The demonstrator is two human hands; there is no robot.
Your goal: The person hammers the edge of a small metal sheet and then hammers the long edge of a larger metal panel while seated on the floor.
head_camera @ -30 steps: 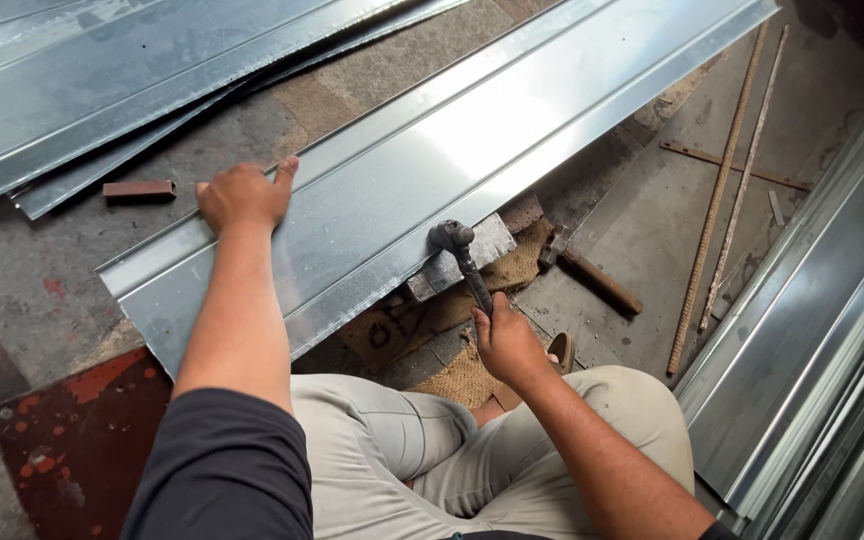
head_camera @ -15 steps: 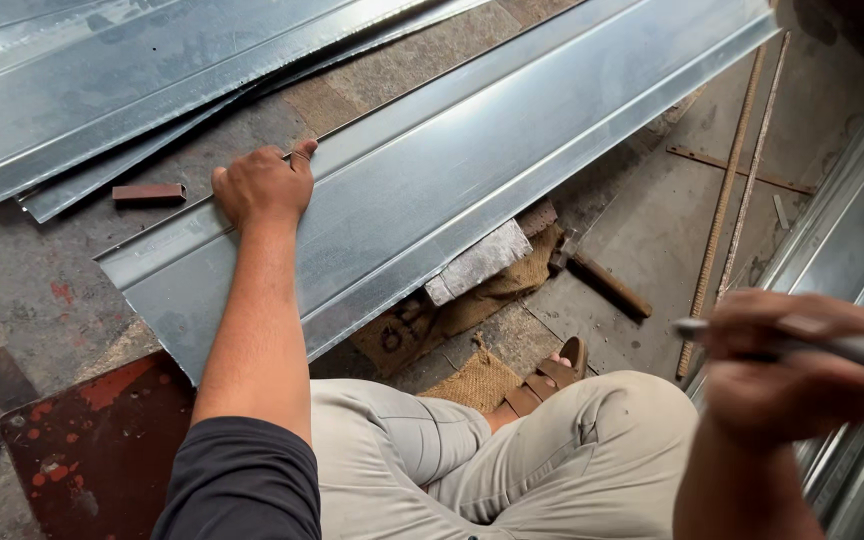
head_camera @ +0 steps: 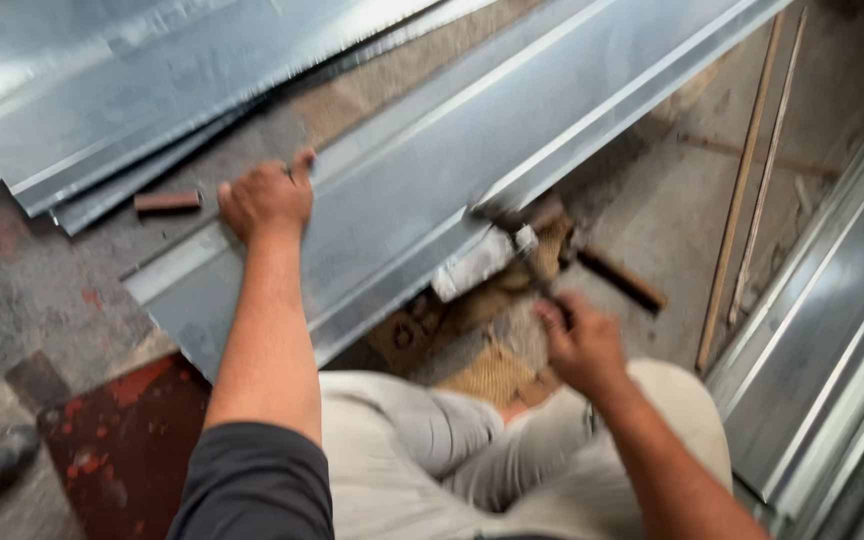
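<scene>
A long folded strip of galvanised sheet metal (head_camera: 512, 130) lies diagonally on the floor in front of me. My left hand (head_camera: 267, 197) presses flat on its near end. My right hand (head_camera: 579, 340) is blurred and grips the handle of a hammer (head_camera: 517, 245). The hammer head sits at the sheet's lower folded edge, above a pale block (head_camera: 477, 262) under that edge. My knees in light trousers (head_camera: 452, 440) fill the bottom of the view.
More metal sheets (head_camera: 132, 90) are stacked at the upper left, with a small reddish brick piece (head_camera: 167, 202) beside them. Folded metal profiles (head_camera: 832, 330) run along the right. Thin wooden rods (head_camera: 742, 190) lie on the concrete. A dark red plate (head_camera: 122, 440) sits at the lower left.
My right hand was raised high at the right with the hammer half a second ago. It has now swung down to the sheet's lower edge. My left hand stays pressed on the sheet.
</scene>
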